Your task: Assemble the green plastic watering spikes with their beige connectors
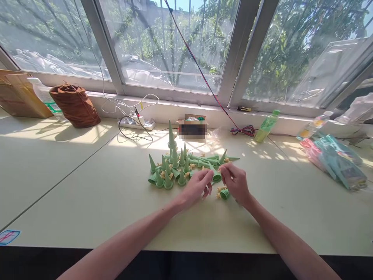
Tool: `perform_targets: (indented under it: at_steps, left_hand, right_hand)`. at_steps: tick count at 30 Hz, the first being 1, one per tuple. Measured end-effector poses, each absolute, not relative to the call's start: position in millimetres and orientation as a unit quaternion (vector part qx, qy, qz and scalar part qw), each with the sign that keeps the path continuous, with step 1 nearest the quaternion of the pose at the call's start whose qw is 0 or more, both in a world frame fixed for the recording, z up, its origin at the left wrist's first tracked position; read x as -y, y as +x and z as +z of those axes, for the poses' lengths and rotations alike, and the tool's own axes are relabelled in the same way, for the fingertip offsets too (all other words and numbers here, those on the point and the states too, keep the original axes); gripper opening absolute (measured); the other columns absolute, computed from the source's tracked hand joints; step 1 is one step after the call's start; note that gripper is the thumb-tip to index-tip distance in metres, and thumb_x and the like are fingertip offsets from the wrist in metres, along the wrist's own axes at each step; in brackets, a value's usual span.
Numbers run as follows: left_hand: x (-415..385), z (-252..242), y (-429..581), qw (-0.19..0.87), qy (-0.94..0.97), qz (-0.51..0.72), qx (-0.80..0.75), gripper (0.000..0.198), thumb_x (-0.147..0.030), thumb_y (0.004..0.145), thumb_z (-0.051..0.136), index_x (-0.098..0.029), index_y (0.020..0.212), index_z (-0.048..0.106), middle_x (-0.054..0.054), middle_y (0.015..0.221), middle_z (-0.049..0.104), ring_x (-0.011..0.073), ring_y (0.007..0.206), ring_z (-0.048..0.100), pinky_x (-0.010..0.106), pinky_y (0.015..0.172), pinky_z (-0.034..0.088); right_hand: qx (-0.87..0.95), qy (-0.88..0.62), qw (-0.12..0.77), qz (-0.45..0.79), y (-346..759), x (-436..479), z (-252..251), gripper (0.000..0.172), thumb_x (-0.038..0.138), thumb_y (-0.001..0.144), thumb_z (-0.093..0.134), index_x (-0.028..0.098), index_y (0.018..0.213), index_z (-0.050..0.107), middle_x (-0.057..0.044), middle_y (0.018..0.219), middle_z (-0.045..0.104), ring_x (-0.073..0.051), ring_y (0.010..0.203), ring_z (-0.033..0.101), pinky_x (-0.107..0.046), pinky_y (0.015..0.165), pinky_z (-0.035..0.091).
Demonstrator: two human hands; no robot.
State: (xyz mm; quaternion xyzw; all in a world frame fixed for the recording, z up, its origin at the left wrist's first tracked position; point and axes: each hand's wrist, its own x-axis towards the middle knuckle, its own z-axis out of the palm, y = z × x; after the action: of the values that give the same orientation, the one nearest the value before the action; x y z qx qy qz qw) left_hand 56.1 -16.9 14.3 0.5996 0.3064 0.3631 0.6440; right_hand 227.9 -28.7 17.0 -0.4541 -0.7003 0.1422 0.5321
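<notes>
A green plastic cone spike (216, 176) is gripped at its side by the fingers of my left hand (201, 182), its wide round end toward me. Beside that end, my right hand (235, 179) has thumb and fingers pinched together; whatever small piece is in them is mostly hidden. Just below the hands, another green cone cap (224, 194) lies on its side with small beige valve-like pieces (218, 195) around it. To the left, several green cone spikes (168, 181) stand upright in a cluster, with others lying among more beige pieces.
A pale table (96, 202) runs along the window. At the back are a brown pouch (75, 105), a power strip (136, 123) with cables, a small box (192, 130) and a green bottle (267, 126). Bagged items with pink and teal handles (335, 159) lie at right.
</notes>
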Motion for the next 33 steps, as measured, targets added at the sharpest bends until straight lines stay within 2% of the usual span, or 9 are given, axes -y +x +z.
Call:
perform_targets:
  at_steps: [4,7,11,14,21,24,26,28,33]
  left_hand:
    - [18,16,56,0.595,0.637,0.380,-0.310,0.042,-0.059,0.093,0.052,-0.018,0.087,0.053,-0.005,0.055,0.050,0.0079,0.042,0.044,0.019,0.041,0.032]
    - [21,19,56,0.563,0.650,0.397,-0.321,0.034,-0.051,0.093,0.057,-0.017,0.094,0.056,-0.004,0.060,0.050,0.0081,0.046,0.045,0.019,0.043,0.035]
    - [22,18,57,0.494,0.682,0.432,-0.322,0.028,-0.043,0.092,0.060,-0.018,0.102,0.065,0.004,0.086,0.058,0.0098,0.058,0.051,0.021,0.049,0.044]
    - [19,13,56,0.436,0.707,0.453,-0.323,0.028,-0.041,0.092,0.060,-0.022,0.109,0.069,0.007,0.101,0.057,0.0116,0.065,0.051,0.021,0.050,0.047]
    - [18,8,58,0.369,0.711,0.478,-0.361,0.026,-0.038,0.094,0.058,-0.024,0.115,0.063,0.007,0.108,0.057,0.0096,0.061,0.051,0.020,0.049,0.044]
    - [18,11,58,0.398,0.679,0.482,-0.385,0.028,-0.045,0.095,0.055,-0.018,0.098,0.062,0.004,0.091,0.061,0.0080,0.054,0.049,0.020,0.047,0.039]
    - [17,14,58,0.444,0.666,0.455,-0.390,0.044,-0.053,0.096,0.049,-0.015,0.077,0.061,0.001,0.068,0.058,0.0077,0.047,0.046,0.020,0.045,0.036]
    - [17,16,58,0.516,0.648,0.407,-0.385,0.060,-0.062,0.096,0.043,-0.014,0.064,0.060,0.001,0.054,0.054,0.0079,0.041,0.044,0.021,0.042,0.032]
    - [15,15,58,0.672,0.564,0.323,-0.354,0.070,-0.074,0.088,0.045,-0.011,0.070,0.069,0.005,0.058,0.061,0.0069,0.037,0.042,0.021,0.035,0.025]
  right_hand:
    - [0.700,-0.458,0.530,0.139,228,28,16,0.032,0.037,0.101,0.049,0.021,0.074,0.057,0.005,0.052,0.050,-0.011,0.045,0.044,-0.023,0.046,0.038]
    - [0.702,-0.461,0.528,0.128,228,27,15,0.032,0.036,0.100,0.050,0.020,0.074,0.058,0.005,0.053,0.049,-0.010,0.046,0.041,-0.023,0.046,0.036]
    - [0.708,-0.465,0.520,0.111,228,26,16,0.032,0.036,0.100,0.050,0.019,0.074,0.059,0.005,0.053,0.047,-0.010,0.047,0.039,-0.023,0.047,0.035]
    - [0.712,-0.465,0.516,0.104,227,26,16,0.032,0.036,0.100,0.050,0.019,0.075,0.061,0.004,0.055,0.050,-0.010,0.048,0.040,-0.023,0.048,0.035]
    - [0.687,-0.487,0.531,0.095,225,27,13,0.034,0.038,0.101,0.049,0.020,0.073,0.057,0.005,0.054,0.045,-0.011,0.048,0.039,-0.023,0.049,0.035]
    - [0.661,-0.496,0.554,0.100,225,28,13,0.033,0.037,0.101,0.049,0.020,0.073,0.056,0.005,0.053,0.046,-0.010,0.046,0.041,-0.023,0.049,0.037]
    - [0.653,-0.494,0.564,0.107,226,29,13,0.032,0.037,0.102,0.048,0.021,0.075,0.056,0.005,0.052,0.047,-0.011,0.046,0.043,-0.023,0.049,0.038]
    - [0.660,-0.483,0.564,0.115,226,30,14,0.031,0.036,0.102,0.048,0.021,0.076,0.057,0.005,0.052,0.049,-0.011,0.045,0.045,-0.023,0.049,0.039]
    - [0.696,-0.448,0.546,0.128,226,30,14,0.030,0.033,0.102,0.047,0.021,0.076,0.057,0.005,0.052,0.051,-0.010,0.044,0.045,-0.023,0.049,0.039]
